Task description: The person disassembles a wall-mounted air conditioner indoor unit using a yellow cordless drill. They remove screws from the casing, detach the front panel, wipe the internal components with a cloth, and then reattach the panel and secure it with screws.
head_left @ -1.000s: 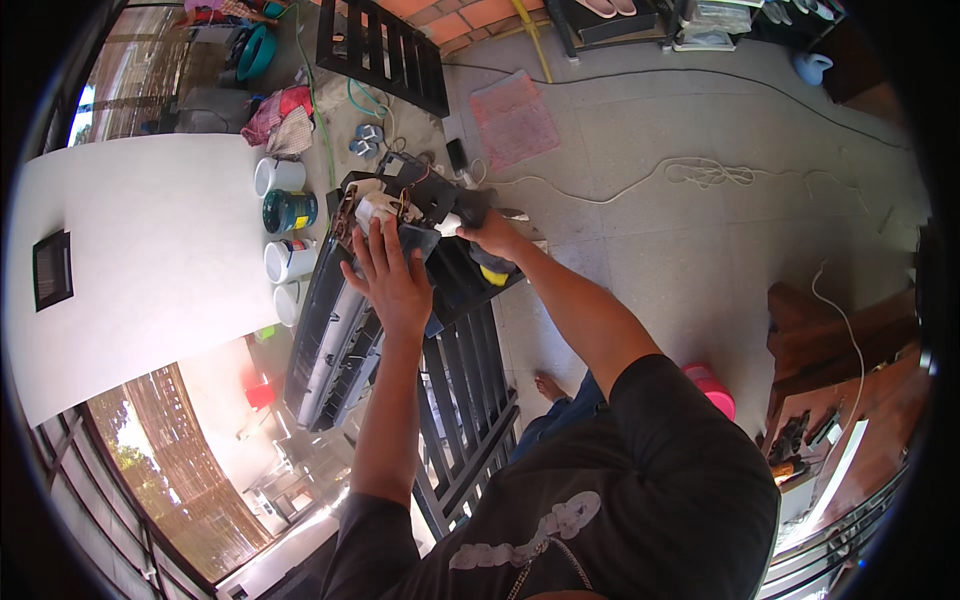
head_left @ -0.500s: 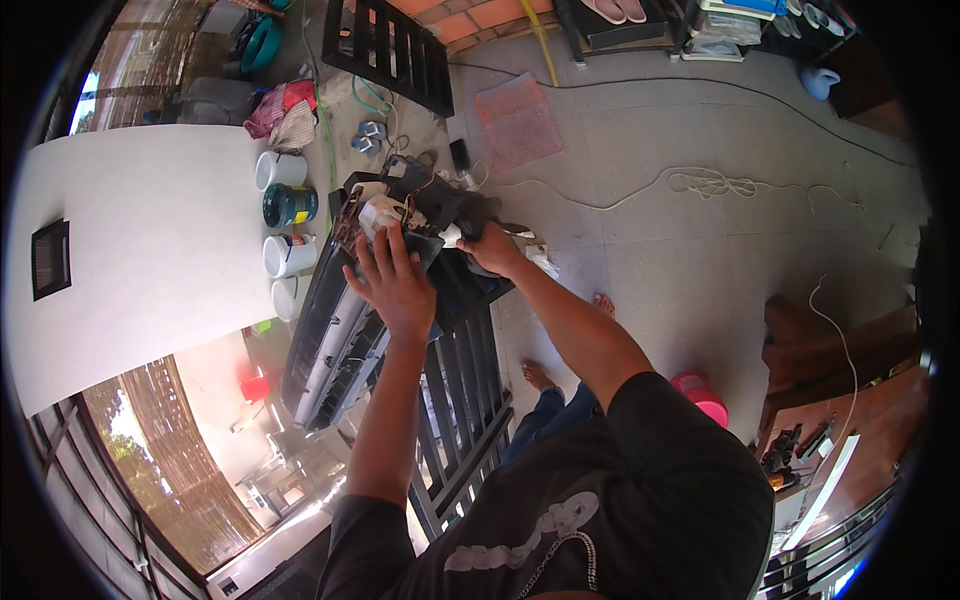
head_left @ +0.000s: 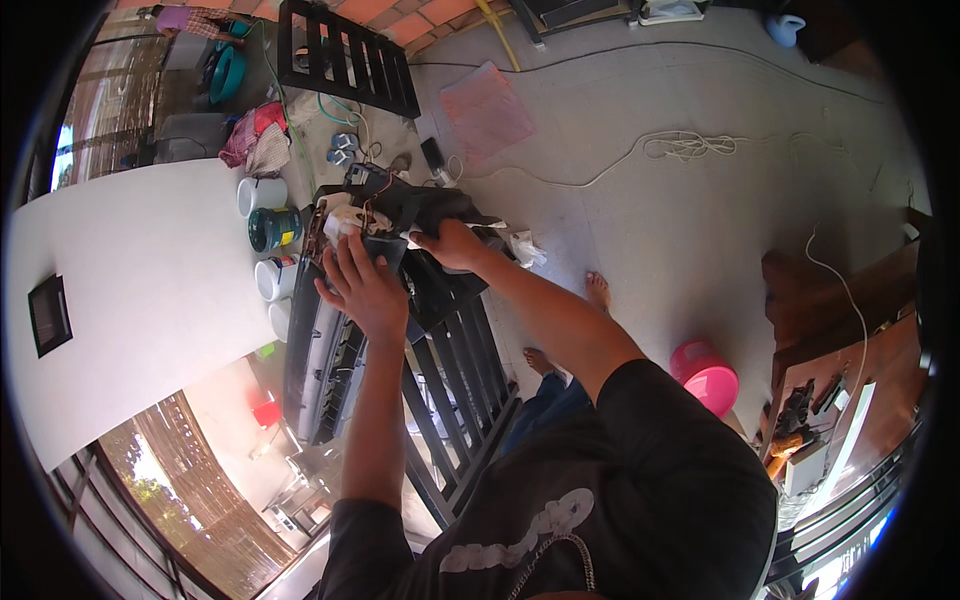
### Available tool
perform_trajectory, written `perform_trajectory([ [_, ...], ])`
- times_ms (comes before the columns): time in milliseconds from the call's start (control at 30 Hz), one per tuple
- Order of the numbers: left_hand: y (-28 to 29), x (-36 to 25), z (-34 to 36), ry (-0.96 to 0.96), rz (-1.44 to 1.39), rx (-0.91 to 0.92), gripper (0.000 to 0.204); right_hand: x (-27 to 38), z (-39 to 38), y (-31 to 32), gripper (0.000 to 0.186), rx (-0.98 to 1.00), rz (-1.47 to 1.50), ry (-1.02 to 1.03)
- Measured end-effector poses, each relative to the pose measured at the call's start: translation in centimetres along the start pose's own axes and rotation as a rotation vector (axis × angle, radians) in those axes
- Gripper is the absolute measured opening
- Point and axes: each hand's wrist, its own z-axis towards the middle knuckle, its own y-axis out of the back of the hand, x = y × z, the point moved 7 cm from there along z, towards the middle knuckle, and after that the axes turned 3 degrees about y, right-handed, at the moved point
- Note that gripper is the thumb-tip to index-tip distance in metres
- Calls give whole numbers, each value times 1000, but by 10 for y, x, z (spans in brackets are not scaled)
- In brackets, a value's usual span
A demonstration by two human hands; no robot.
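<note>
A long, opened air conditioner indoor unit (head_left: pixel 322 350) lies on a black slatted bench (head_left: pixel 450 370), its fins and inner parts bare. My left hand (head_left: pixel 368 298) is spread over its far end, fingertips on or just by a white housing (head_left: pixel 345 222) with thin wires near it. To the right, my right hand (head_left: pixel 455 246) is closed, fingers curled under, thumb beside a small white piece (head_left: pixel 415 240). What it grips is mostly hidden by the hand. A dark, crumpled-looking piece (head_left: pixel 440 205) lies just beyond it.
White buckets (head_left: pixel 262 197) and a dark green one (head_left: pixel 272 230) line the wall on the left. A black slatted gate (head_left: pixel 345 60) stands beyond. White cord (head_left: pixel 685 146) trails over the floor; a pink bucket (head_left: pixel 712 385) is right of my feet. Another person (head_left: pixel 185 20) is far left.
The view has shifted, so the scene sits a little left and turned. Both hands stay at the same end of the unit, in nearly the same pose.
</note>
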Motion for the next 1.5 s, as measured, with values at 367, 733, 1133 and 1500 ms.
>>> perform_trajectory([
  [367, -2, -2, 2, -12, 54, 15, 73, -3, -26, -31, 66, -88, 326, -224],
  [733, -5, -2, 2, -44, 80, -38, 70, 27, -38, -12, 65, -88, 384, -294],
  [1133, -7, -1, 2, -17, 76, -14, 70, 32, -34, -19, 46, -21, 181, -176],
  [1500, 0, 0, 4, 18, -18, -22, 67, 21, -20, 74, 76, -39, 290, -274],
])
